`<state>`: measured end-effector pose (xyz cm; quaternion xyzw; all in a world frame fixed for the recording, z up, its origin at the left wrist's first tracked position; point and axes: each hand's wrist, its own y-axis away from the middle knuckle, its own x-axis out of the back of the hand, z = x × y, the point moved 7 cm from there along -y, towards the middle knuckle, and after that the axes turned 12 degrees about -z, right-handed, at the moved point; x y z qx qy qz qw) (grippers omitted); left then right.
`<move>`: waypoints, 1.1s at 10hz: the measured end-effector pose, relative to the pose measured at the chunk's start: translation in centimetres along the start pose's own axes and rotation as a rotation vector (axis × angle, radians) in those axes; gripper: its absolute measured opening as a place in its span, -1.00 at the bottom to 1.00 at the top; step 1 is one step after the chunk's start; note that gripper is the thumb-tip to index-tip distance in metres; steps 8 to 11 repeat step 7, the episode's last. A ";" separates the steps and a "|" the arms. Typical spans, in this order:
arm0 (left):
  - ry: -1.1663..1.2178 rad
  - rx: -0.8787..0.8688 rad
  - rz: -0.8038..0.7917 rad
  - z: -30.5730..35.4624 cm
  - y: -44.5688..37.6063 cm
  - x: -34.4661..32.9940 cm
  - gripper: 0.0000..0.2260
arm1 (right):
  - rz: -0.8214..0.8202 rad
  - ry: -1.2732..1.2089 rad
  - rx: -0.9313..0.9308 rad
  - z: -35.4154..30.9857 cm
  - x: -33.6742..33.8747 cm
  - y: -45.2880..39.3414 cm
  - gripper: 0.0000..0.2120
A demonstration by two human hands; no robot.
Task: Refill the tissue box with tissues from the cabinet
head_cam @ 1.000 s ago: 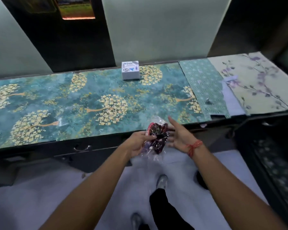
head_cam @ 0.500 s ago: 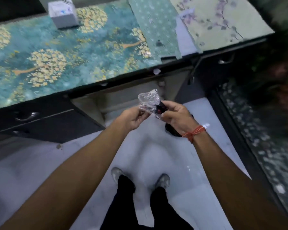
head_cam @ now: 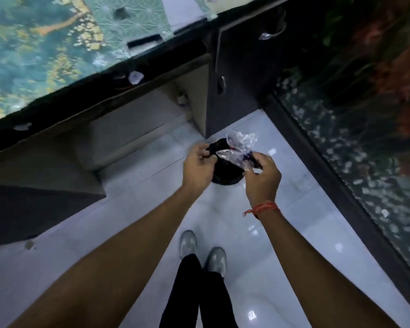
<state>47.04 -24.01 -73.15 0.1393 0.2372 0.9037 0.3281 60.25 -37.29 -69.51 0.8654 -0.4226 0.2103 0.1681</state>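
The left hand (head_cam: 199,165) is curled shut, its fingertips pinching a dark edge of the crumpled wrapper (head_cam: 238,150), while the right hand (head_cam: 262,177) pinches the clear plastic from the other side, thumb and fingers pressed on it. The wrapper hangs stretched between the two hands, its long line running roughly from left hand to right, the loose clear end sticking up and away from the person. Directly beneath it on the floor (head_cam: 258,245) stands a dark round bin (head_cam: 225,175), partly hidden by both hands; the left hand sits almost over its mouth, the right just off its rim. That vertical line-up is what the coming move seems to turn on: letting go would likely drop the wrapper straight down into the bin. Further out, the worktop (head_cam: 45,50) with its patterned cover runs across the top left, above a dark cabinet (head_cam: 237,74). The tissue box is out of view, and no tissues can be made out in either hand.
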 end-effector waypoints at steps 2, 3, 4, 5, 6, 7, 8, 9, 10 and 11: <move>-0.198 0.026 -0.071 -12.7 -15.1 -4.6 -0.60 | 0.147 0.053 -0.087 16.3 -9.3 -6.3 -0.71; -0.233 0.062 -0.093 -18.6 -21.0 -5.4 -0.54 | 0.053 0.083 -0.240 24.0 -15.4 -10.3 -0.79; -0.242 0.098 -0.139 -22.9 -24.7 -5.6 -0.51 | -0.303 0.248 -0.337 30.6 -22.3 -12.9 -0.52; -0.258 0.110 -0.177 -23.7 -25.2 -5.6 -0.50 | -0.403 0.307 -0.377 31.7 -23.8 -13.3 -0.38; -0.221 0.112 -0.121 -20.6 -22.2 -4.0 -0.54 | -0.336 0.188 -0.341 27.9 -21.1 -12.3 -0.62; -0.133 0.110 -0.043 -15.7 -17.5 -1.9 -0.59 | -0.308 -0.059 -0.378 21.2 -17.4 -9.8 -0.64; -0.133 0.110 -0.043 -15.7 -17.5 -1.9 -0.59 | -0.308 -0.059 -0.378 21.2 -17.4 -9.8 -0.64; -0.133 0.110 -0.043 -15.7 -17.5 -1.9 -0.59 | -0.308 -0.059 -0.378 21.2 -17.4 -9.8 -0.64; -0.133 0.110 -0.043 -15.7 -17.5 -1.9 -0.59 | -0.308 -0.059 -0.378 21.2 -17.4 -9.8 -0.64; -0.133 0.110 -0.043 -15.7 -17.5 -1.9 -0.59 | -0.308 -0.059 -0.378 21.2 -17.4 -9.8 -0.64</move>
